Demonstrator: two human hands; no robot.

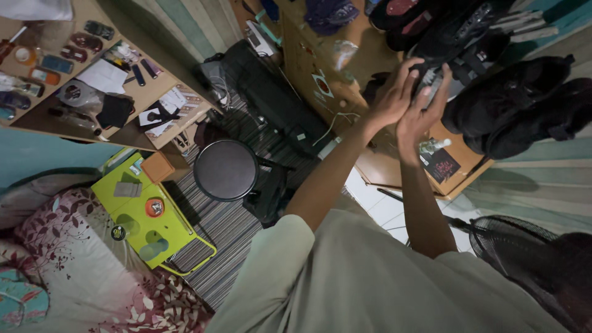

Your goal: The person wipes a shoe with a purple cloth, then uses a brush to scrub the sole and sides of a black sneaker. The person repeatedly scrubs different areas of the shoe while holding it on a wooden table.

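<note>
Nearest the camera, the person's pale green shirt [370, 283] fills the lower frame, both forearms raised from it toward a wooden shelf [376, 160] ahead.

The left hand [391, 98] and the right hand [422, 111] meet around a small dark object [430, 80] at the front of that shelf. Fingers of both hands are curled round it, palms nearly touching. How firm the hold is cannot be told, and the object's kind is too hidden to name.

State of work, as judged: the object sits between the hands at the shelf's edge, neither clearly lifted off nor clearly set down. A small bottle [431, 146] stands just below the right wrist and looks untouched.

Clearances: black footwear [518, 105] crowds the shelf just right of the hands, more dark shoes [431, 18] lie above, so room there is tight. The left side is freer, open down to the striped rug [222, 246].

Lower down, a round black stool [226, 169] stands near a lime-green folding table [154, 228], which rests against a floral bed cover [80, 271]. A black fan [530, 259] sits low right. Farthest left, a cluttered wooden desk [166, 98] carries bottles and papers, well apart from the hands.
</note>
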